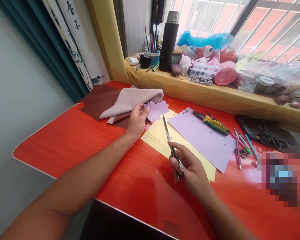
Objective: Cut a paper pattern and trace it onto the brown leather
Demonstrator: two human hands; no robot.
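Note:
Between the thumb and fingers of my left hand point(138, 121) is a small piece of purple paper point(158, 110) with a jagged, cut edge. My right hand point(187, 165) is closed round the handles of a pair of scissors point(167, 128), whose blades point up and away, just right of the purple piece and apart from it. Under and beyond the scissors lie yellow paper sheets point(157, 136). A larger purple sheet point(202, 138) overlaps them on the right. Folded brown leather-like material point(102, 100) with a pale underside lies behind my left hand.
Yellow-green pliers point(210, 123) rest on the purple sheet's far edge. Several pencils and pens point(238, 150) lie to its right, near a dark pouch with another pair of scissors point(272, 138). On the window sill stand a black flask point(169, 41), a brush cup point(154, 57) and craft supplies. The red table point(65, 140) ends at left and front.

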